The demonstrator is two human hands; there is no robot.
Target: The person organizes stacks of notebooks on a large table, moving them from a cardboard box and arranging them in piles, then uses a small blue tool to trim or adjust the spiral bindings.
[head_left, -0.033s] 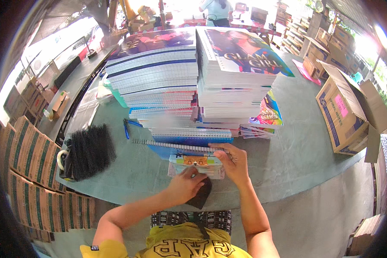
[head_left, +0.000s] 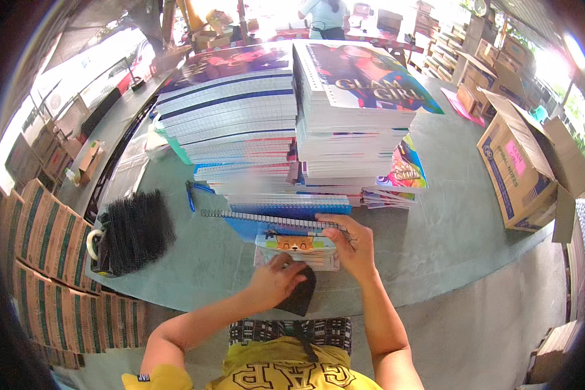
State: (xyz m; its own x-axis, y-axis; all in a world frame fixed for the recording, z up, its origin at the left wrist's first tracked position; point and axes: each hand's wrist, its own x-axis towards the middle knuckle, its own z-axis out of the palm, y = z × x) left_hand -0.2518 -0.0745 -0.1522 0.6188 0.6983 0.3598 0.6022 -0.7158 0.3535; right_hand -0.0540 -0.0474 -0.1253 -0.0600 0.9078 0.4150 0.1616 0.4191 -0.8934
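Observation:
A wire spiral coil runs along the edge of a blue-covered notebook, and its left end sticks out past the cover. My right hand pinches the right end of the coiled edge between thumb and fingers. Just below lies a clear flat case with an orange fox face on it. My left hand is closed at the case's near edge, its fingers curled; what they hold, if anything, is hidden. Beside those fingers a black flap-like piece hangs over the table's front edge.
Two tall notebook stacks stand just beyond my hands. Many black coils lie bundled at left near a tape roll. Blue pens lie between. An open carton sits right; a person stands far off.
My left hand has shifted very slightly left. My right hand keeps its grip on the coiled edge, and the notebook stays in place.

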